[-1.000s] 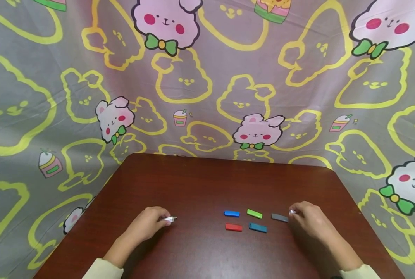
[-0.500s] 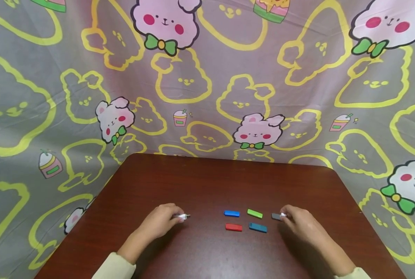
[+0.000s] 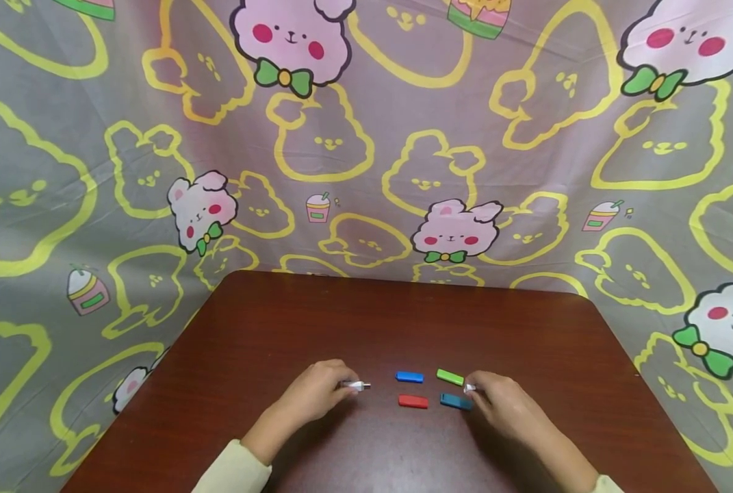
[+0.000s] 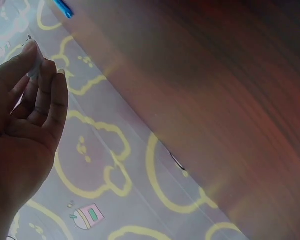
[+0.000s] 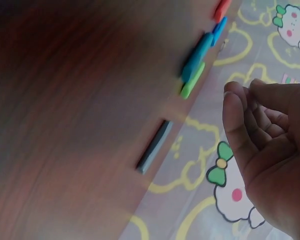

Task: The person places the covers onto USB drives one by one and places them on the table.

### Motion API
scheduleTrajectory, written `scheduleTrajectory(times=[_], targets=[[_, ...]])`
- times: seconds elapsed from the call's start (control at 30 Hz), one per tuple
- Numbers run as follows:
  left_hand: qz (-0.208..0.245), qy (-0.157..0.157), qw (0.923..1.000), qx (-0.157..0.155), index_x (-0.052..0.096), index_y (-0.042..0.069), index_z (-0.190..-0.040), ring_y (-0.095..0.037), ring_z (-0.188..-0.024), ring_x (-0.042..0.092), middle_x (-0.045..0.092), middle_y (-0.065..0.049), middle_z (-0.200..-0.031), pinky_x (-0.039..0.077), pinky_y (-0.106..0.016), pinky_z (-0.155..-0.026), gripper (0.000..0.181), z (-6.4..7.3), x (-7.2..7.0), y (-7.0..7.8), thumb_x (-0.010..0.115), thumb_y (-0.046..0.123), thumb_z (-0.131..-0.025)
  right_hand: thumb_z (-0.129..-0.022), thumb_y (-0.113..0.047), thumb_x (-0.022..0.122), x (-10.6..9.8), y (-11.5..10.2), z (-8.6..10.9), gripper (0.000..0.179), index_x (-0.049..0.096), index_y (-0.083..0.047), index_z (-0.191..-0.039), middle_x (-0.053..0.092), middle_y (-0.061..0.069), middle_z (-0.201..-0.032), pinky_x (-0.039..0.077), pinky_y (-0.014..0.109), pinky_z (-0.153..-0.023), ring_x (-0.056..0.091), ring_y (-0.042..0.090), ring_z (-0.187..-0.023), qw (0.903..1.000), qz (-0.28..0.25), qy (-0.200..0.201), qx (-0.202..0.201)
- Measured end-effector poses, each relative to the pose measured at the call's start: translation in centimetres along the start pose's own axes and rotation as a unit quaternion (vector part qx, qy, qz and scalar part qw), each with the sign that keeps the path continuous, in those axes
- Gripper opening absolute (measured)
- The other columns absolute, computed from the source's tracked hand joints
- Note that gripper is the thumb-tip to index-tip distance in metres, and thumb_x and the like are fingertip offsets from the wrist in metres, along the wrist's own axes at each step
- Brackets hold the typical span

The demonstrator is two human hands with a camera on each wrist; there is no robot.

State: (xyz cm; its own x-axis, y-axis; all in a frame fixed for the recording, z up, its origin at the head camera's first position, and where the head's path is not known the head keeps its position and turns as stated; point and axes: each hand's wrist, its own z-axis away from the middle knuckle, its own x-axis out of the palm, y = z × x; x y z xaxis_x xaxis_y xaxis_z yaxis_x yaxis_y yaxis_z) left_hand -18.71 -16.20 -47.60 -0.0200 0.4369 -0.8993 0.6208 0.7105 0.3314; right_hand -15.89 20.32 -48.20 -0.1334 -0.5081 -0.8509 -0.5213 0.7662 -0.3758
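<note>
My left hand (image 3: 313, 394) pinches a small white piece (image 3: 356, 386) with a thin metal-looking tip that points right; its exact kind is unclear. In the left wrist view, thumb and fingers hold this white piece (image 4: 36, 65) upward. My right hand (image 3: 510, 407) pinches another small white piece (image 3: 469, 388), mostly covered by the fingers, and hovers by the right ends of a green stick (image 3: 449, 377) and a teal stick (image 3: 455, 402). Left of those lie a blue stick (image 3: 409, 377) and a red stick (image 3: 413, 402). A grey stick (image 5: 155, 147) shows only in the right wrist view.
The brown wooden table (image 3: 317, 322) has rounded far corners. Behind and beside it hangs a grey cloth (image 3: 354, 103) printed with cartoon rabbits and yellow outlines. The small flat sticks lie grouped between both hands.
Both hands have moved toward each other, each carrying its white piece: the left one rightward, the right one leftward over the grey stick, which it now hides in the head view.
</note>
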Motion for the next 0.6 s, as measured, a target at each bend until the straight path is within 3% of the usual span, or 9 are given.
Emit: scheduleTrajectory(times=[0.23,0.6], targets=[[0.006,-0.003,0.9998,0.020,0.077,0.017,-0.095,-0.001,-0.080,0.061,0.067,0.011,-0.088,0.053,-0.024,-0.072,0.008,-1.0,0.5,1.3,0.078,0.022,-0.089,-0.092,-0.010,0.073,0.4,-1.2,-0.1,0.007,0.067,-0.014,-0.095,0.058,-0.015,-0.076,0.046,0.023,-0.058,0.049,-0.002,-0.068,0.9996,-0.011,-0.014,0.022],[0.004,-0.014,0.9998,0.015,0.077,0.018,-0.096,0.000,-0.079,0.059,0.067,0.012,-0.088,0.052,-0.023,-0.071,0.008,-1.9,0.9,2.5,0.078,0.022,-0.090,-0.090,-0.010,0.075,0.9,-1.8,-0.4,0.009,0.068,-0.016,-0.092,0.066,-0.013,-0.082,0.053,0.027,-0.064,0.060,0.001,-0.075,1.0000,0.004,-0.001,0.005]])
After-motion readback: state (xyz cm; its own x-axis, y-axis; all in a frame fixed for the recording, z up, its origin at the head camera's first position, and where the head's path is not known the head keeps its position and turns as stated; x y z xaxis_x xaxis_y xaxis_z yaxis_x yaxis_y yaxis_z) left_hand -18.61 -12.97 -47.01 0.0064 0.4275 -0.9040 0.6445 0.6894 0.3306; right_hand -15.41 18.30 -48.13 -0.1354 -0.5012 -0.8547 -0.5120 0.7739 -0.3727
